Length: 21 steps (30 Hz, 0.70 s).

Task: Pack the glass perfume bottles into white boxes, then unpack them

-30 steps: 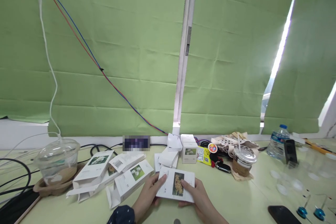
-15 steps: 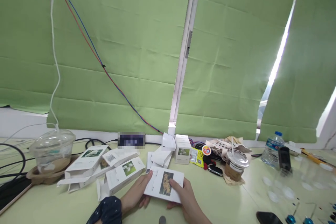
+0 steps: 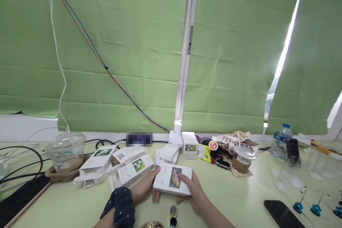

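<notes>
Between my two hands is a small white box [image 3: 165, 180], tilted above the table, with printed text and a picture of yellowish flowers on its face. My left hand [image 3: 147, 187] grips its left edge, thumb at the upper corner and fingertips below. At the right side my right hand [image 3: 194, 191] pinches it, with the thumb on the picture and the other fingers underneath. To the left lie several white cartons, among them one with a white-flower picture [image 3: 135, 170], some with flaps open. Behind the held box is crumpled white packaging [image 3: 170, 152].
An upright white box [image 3: 190, 146], an iced drink cup [image 3: 242, 160] and a water bottle [image 3: 281, 142] stand at the back. A black phone [image 3: 283, 213] lies front right near blue-based parts [image 3: 316, 209]. At left is a clear plastic bowl [image 3: 65, 151] among cables.
The view has shifted, so more of the near table edge shows, including small round items below the hands. Both hands still hold the box, which now shows a thicker front edge.
</notes>
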Tool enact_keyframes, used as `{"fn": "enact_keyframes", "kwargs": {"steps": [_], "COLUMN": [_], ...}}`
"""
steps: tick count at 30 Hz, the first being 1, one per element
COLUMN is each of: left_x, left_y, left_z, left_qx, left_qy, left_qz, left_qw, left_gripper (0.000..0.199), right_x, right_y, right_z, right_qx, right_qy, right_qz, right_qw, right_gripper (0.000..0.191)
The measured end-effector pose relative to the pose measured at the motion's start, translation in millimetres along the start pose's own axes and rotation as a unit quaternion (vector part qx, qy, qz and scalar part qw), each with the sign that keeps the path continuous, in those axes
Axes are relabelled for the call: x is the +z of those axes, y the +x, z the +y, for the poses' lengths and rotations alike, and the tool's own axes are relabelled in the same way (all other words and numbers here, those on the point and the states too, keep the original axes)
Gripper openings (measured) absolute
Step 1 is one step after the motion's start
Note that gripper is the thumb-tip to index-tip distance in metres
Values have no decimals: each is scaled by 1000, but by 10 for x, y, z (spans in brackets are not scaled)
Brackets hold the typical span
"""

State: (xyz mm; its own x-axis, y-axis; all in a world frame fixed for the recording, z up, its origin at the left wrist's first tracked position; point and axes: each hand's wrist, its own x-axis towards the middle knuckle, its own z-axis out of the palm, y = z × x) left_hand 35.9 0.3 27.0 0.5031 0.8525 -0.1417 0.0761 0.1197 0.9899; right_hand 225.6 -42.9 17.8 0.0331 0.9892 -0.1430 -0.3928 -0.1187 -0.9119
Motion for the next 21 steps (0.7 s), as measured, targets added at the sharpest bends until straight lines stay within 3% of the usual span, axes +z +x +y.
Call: {"fn": "enact_keyframes", "kwargs": {"steps": [5, 9, 16, 21], "left_x": [-10, -61, -114, -14], "left_y": [40, 54, -68, -96], "left_z": [-75, -87, 64, 201], "left_qx": [6, 17, -21, -18], "left_qy": [-13, -38, -36, -12], "left_qz": [24, 45, 18, 57], "left_qw": [1000, 998, 999, 998], "left_gripper": [71, 63, 61, 57], "right_x": [-19, -29, -7, 13], "right_y": [-6, 13, 37, 66], "right_z": [29, 38, 29, 53], "right_qx": [4, 6, 5, 20], "right_qy": [14, 31, 49, 59], "right_qz": [11, 17, 0, -11], "right_qw": [1000, 999, 999, 998], "right_gripper": [54, 56, 61, 62]}}
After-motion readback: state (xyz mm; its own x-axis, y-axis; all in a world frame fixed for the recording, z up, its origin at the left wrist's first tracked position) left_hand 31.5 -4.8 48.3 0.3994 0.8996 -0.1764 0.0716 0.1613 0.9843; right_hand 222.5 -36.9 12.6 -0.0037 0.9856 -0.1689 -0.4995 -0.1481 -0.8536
